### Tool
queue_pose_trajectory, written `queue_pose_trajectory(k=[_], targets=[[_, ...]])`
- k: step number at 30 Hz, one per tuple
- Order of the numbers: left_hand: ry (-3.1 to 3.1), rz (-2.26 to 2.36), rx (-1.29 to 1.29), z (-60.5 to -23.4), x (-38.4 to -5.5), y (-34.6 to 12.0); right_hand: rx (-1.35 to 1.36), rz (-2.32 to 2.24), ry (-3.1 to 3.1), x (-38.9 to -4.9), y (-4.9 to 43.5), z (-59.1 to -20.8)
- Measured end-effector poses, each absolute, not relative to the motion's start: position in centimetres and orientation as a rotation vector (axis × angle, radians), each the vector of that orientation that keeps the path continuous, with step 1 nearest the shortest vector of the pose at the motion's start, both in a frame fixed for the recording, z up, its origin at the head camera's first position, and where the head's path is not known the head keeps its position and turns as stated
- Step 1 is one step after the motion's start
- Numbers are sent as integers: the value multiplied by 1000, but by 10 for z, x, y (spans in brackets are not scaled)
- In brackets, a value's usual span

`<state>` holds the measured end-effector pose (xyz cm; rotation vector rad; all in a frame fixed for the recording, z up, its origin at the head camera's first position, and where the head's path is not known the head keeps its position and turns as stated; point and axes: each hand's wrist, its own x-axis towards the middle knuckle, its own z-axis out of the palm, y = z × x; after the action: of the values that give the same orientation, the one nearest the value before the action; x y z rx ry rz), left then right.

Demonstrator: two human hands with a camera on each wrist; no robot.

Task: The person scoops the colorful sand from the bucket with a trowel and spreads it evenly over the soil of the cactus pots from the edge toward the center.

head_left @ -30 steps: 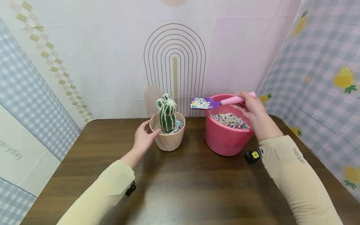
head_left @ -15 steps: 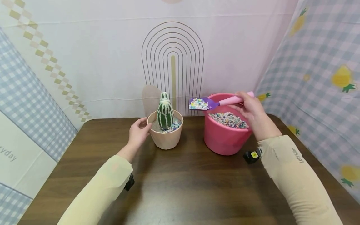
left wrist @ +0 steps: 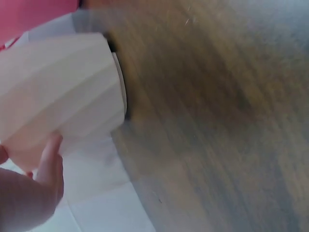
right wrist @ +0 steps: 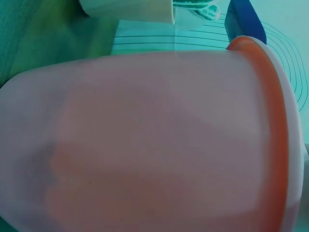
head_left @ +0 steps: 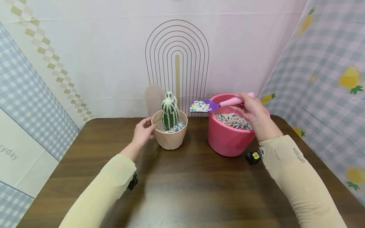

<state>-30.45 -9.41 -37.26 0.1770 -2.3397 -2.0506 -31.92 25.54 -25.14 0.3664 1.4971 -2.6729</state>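
Note:
A peach faceted plant pot [head_left: 170,141] stands on the table, holding a striped cactus [head_left: 170,117] in grey sand with colourful pebbles at its front right. My left hand [head_left: 142,131] grips the pot's left side near the rim with thumb and fingers; the left wrist view shows fingertips [left wrist: 54,141] against the pot wall. My right hand [head_left: 253,109] holds a small trowel [head_left: 230,101] by its pink handle. Its purple blade carries a heap of pastel pebbles [head_left: 199,106], level between pot and bucket. In the right wrist view the hand is out of sight.
A pink bucket [head_left: 228,142], partly filled with mixed pebbles [head_left: 233,121], stands right of the pot, under my right hand. The dark wooden table [head_left: 182,186] meets a white cloth backdrop [head_left: 114,69]. A checked cloth [head_left: 319,95] hangs at the right.
The pot has turned, bringing its pebbles from the right round towards the front, and the cactus faces another way. My left thumb has slid back to the rim. The loaded trowel moved slightly left.

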Motion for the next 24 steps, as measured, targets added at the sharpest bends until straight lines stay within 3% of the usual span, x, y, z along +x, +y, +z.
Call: queue_pose_trajectory(k=[24], targets=[[-2227,-2217,183,-373,-313,-97,370,-2374,1924,-332,225,-250]])
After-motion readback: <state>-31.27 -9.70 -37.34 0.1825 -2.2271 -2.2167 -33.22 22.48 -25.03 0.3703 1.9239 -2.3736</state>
